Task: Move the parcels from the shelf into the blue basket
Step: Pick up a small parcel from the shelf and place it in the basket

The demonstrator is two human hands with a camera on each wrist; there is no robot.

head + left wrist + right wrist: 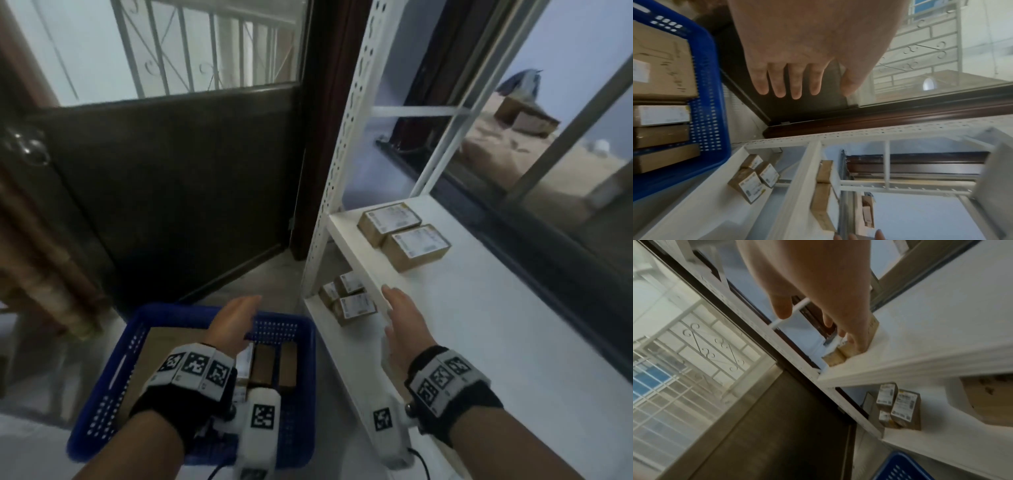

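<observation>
Two brown parcels (404,233) with white labels lie side by side on the upper board of the white shelf (496,308). Three smaller parcels (347,298) sit on the lower board, also seen in the left wrist view as parcels (754,177) and in the right wrist view as parcels (898,405). The blue basket (102,404) stands on the floor to the left and holds several parcels (270,366). My left hand (236,322) hovers over the basket, fingers straight, holding nothing. My right hand (400,315) is open at the upper board's front edge, short of the parcels.
A dark door (171,178) with a glass pane stands behind the basket. The shelf's perforated white upright (342,164) rises between door and boards. A window frame (548,192) runs along the shelf's right side. Another cardboard box (990,395) sits further along the lower board.
</observation>
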